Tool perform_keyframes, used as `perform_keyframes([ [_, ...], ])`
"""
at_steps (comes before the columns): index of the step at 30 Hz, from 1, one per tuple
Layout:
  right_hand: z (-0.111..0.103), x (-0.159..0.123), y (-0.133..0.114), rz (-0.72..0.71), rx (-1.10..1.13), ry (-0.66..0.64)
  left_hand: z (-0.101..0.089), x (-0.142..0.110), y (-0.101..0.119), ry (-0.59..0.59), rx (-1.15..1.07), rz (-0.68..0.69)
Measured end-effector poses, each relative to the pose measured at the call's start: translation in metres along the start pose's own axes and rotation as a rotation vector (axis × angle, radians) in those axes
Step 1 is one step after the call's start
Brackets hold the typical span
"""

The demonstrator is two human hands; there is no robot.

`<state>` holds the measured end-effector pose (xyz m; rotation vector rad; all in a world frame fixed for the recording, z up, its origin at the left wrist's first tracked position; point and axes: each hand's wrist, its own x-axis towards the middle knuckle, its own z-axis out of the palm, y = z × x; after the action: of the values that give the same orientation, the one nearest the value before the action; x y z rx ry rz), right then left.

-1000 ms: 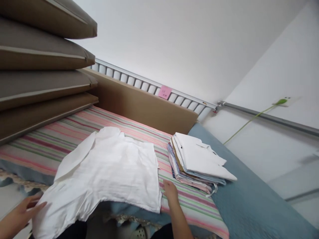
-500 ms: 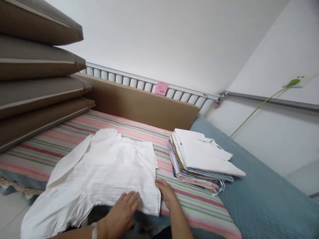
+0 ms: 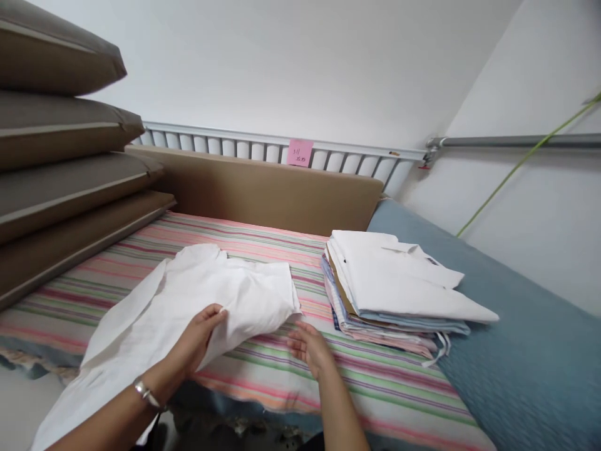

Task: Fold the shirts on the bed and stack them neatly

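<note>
Evidently mid-fold: shirt [image 3: 197, 307] spread on striped sheet [image 3: 282, 369], left of stack [image 3: 394, 288]. Left hand [image 3: 200, 338] pinched the lifted hem. Right hand [image 3: 307, 344] open, empty, hovered beside the corner. Best done by carrying the hem over level, edges matched, creases smoothed flat.

Two hands are seen: one left hand [image 3: 197, 341] and one right hand [image 3: 310, 347]. One bracelet [image 3: 144, 393] is worn on the left wrist. One white shirt [image 3: 188, 313] is spread out on one striped sheet [image 3: 328, 382]. One pile of folded clothes [image 3: 394, 291] is counted; about five or six folded pieces can be made out in it, but the exact number cannot be told. Four brown cushions [image 3: 61, 169] are stacked up. One blue blanket [image 3: 526, 357], one pink note [image 3: 299, 152], one brown board [image 3: 263, 191], one green cord [image 3: 526, 163] and one grey rail [image 3: 511, 141] are seen.
</note>
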<state>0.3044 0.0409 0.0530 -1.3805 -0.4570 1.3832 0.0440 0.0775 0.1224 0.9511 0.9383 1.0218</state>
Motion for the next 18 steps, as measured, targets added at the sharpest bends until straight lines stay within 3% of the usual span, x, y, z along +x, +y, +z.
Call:
perform_keyframes([
  [4, 0.015, 0.005, -0.003, -0.02, -0.005, 0.036, -0.001, 0.005, 0.026, 0.062, -0.093, 0.034],
  [12, 0.036, 0.015, 0.003, -0.078, -0.041, 0.118, -0.002, 0.001, 0.043, 0.026, -0.079, 0.164],
  [18, 0.047, 0.029, 0.0, -0.228, -0.11, 0.324, -0.001, -0.003, 0.051, 0.031, -0.118, 0.204],
])
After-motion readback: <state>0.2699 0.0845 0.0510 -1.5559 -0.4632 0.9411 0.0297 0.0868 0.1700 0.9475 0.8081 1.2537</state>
